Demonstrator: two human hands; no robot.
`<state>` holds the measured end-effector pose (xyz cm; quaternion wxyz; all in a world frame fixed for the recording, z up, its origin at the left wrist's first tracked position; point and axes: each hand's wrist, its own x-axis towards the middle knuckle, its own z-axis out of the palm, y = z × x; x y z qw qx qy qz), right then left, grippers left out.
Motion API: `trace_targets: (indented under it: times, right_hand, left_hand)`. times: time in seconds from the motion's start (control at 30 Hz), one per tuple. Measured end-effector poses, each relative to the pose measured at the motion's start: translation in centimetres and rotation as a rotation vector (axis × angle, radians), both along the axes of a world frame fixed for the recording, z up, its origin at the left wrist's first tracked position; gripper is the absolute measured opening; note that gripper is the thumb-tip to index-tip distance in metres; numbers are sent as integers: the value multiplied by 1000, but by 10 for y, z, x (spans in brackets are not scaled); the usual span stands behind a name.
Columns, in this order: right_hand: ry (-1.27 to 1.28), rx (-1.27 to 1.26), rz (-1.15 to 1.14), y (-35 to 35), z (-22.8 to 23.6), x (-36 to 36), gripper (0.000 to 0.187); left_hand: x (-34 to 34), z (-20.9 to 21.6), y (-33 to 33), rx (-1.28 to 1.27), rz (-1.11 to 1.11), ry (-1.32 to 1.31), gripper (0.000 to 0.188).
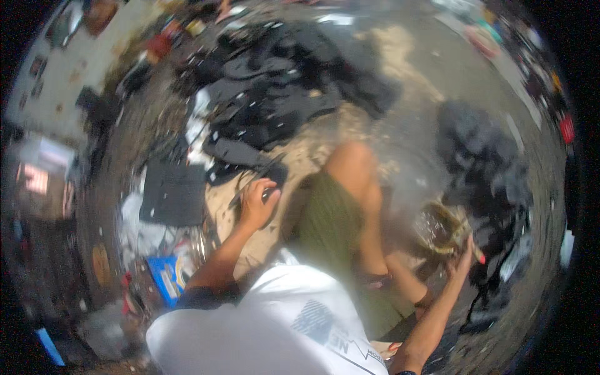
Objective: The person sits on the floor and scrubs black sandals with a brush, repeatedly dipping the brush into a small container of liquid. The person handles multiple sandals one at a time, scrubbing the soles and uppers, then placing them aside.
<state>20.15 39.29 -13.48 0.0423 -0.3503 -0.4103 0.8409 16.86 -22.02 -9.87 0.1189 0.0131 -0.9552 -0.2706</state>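
My left hand [256,205] is closed round a dark object [270,194] whose kind I cannot make out. A thin dark tool [270,167] slants just beyond its fingers; whether the hand grips it is unclear. Over to the right, my right hand [459,257], smeared by motion, is curled at the near right side of a round container [461,220] with a yellowish rim and shiny contents. A red-tipped stick-like thing [480,255] shows beside its fingers. What exactly this hand holds is hidden.
Black flat pieces [275,78] lie heaped ahead on a tan sheet [250,250]. Another dark pile [481,150] is at the right. A dark square piece [173,194] and a blue packet [164,279] lie on the left. My bent bare leg [359,181] rises between the hands.
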Motion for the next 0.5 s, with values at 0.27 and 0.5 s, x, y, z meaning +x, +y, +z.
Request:
trace_targets:
  times: [0.27, 0.5]
  right_hand:
    - [-39, 39, 32, -59, 10, -34, 53]
    - [-148, 121, 213, -77, 27, -60, 57]
  left_hand:
    - [53, -77, -39, -276, 227, -322, 111]
    - [-129, -72, -136, -323, 143, 29, 100]
